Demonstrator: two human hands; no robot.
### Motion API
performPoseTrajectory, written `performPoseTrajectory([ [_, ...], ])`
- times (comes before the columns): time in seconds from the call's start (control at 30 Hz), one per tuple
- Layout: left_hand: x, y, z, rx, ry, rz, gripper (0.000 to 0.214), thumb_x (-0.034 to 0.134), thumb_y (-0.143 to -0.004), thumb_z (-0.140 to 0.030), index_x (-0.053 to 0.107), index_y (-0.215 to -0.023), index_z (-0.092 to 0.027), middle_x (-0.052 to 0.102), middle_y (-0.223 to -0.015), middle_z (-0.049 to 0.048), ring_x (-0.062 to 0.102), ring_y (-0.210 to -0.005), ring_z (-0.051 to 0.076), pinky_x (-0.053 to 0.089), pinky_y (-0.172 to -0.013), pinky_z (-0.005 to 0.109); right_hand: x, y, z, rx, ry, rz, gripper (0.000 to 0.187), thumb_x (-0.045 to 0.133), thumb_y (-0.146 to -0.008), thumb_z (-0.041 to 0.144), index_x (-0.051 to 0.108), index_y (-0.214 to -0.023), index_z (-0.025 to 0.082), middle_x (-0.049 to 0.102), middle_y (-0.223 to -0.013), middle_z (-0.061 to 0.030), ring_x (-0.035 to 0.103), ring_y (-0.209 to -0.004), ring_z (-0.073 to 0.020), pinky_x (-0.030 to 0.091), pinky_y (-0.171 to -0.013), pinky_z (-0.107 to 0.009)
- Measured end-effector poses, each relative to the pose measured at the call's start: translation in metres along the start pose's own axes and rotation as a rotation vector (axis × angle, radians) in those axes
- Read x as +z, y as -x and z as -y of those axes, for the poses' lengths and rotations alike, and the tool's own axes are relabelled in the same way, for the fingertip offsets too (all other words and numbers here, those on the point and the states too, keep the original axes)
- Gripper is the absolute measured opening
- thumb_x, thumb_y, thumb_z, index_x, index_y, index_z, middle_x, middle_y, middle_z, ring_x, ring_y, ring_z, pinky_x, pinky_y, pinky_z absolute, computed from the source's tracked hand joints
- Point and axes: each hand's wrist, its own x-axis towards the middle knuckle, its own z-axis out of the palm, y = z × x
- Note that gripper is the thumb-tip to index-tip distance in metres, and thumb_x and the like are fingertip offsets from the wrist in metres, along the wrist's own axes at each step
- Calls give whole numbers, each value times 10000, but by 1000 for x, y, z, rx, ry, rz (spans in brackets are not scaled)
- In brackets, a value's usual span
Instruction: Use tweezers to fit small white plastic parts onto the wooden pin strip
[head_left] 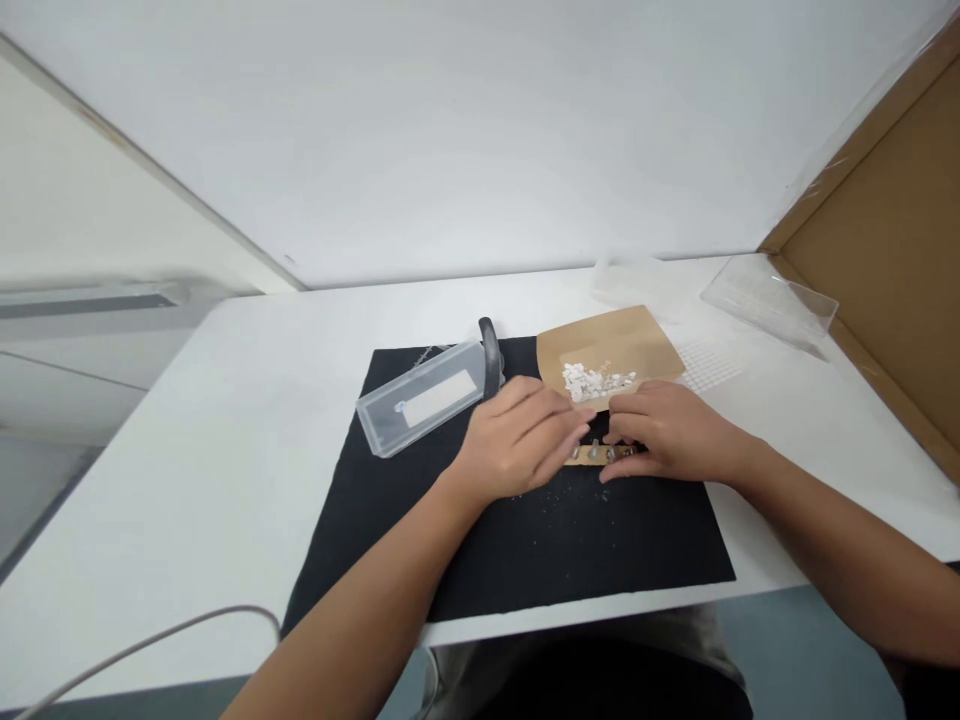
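A narrow tan strip bearing several small clear or greyish pieces lies across the black mat. Over the strip's left part is my left hand, its fingers together and bent downward. The thumb is hidden, and so is whatever those fingers hold. At the strip's right end my right hand is closed, thumb on the near side and curled fingers on the far side. Just beyond both hands, a heap of small white pieces rests on a sheet of brown paper.
Left of my hands, a translucent plastic case with a white label lies on the mat. A black curved handle rises behind my left hand. A clear tray stands near the cardboard box. A cable crosses the front left.
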Motion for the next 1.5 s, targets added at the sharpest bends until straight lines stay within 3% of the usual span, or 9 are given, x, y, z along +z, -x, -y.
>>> performPoseTrajectory([
  [0.07,-1,3,5,-91,-80,-86,209,610,-973,-145,672,-1163,-205,759,-952,56,676,-863,201,534,-808,376,0,0,-1,-14,-9,-16,490,623,-955,672,683,-907,187,640,-805,-21,494,-670,-152,270,-642,-302],
  [0.3,6,11,14,-421,-206,-167,255,513,-1023,-145,612,-1250,-205,754,-852,32,634,-937,229,517,-887,391,-4,-1,1,-53,-13,-83,486,616,-960,668,683,-885,193,611,-765,0,449,-628,-137,274,-632,-302],
  [0.5,2,10,20,-583,-295,-247,432,498,-990,-108,459,-1414,-185,752,-990,71,544,-1146,286,490,-960,450,-5,0,1,-54,-8,-75,485,595,-974,668,687,-907,196,620,-775,-6,457,-639,-137,268,-634,-300],
  [0.73,-3,15,34,-725,-420,-143,529,606,-910,-237,444,-1407,-150,676,-1170,164,472,-1186,382,423,-1014,580,-3,2,0,-43,5,-54,432,627,-977,624,688,-928,198,637,-803,-12,471,-652,-143,272,-638,-301],
  [0.87,-8,14,38,-948,-519,-70,467,564,-935,-331,493,-1357,-144,639,-1235,199,422,-1267,426,346,-1068,623,-2,2,0,-38,-13,-43,372,644,-989,564,684,-945,197,653,-827,-22,501,-677,-148,281,-649,-296],
  [1.03,-20,12,44,-1105,-602,23,479,454,-999,-450,524,-1357,-141,671,-1218,206,442,-1274,418,220,-1121,648,-1,1,0,-24,-61,-47,367,659,-979,564,696,-951,199,642,-793,-10,520,-671,-139,295,-646,-291],
  [1.2,-28,15,51,-1159,-655,92,528,341,-1037,-538,604,-1296,-162,737,-1049,179,459,-1258,411,170,-1128,653,0,2,-1,-10,-97,-50,369,686,-959,566,707,-958,197,640,-785,1,553,-678,-129,323,-646,-287],
  [1.33,-26,18,54,-1168,-645,197,572,325,-1029,-596,682,-1157,-168,741,-1038,193,465,-1257,425,191,-1109,669,1,2,0,-7,-121,-39,330,703,-949,527,709,-949,197,652,-792,2,562,-675,-123,341,-643,-287],
  [1.5,-22,22,56,-1114,-630,338,506,330,-1028,-519,709,-998,-185,722,-1100,192,501,-1200,412,221,-1087,667,2,0,2,9,-138,-61,269,686,-960,461,702,-943,193,656,-786,4,568,-673,-121,358,-642,-285],
])
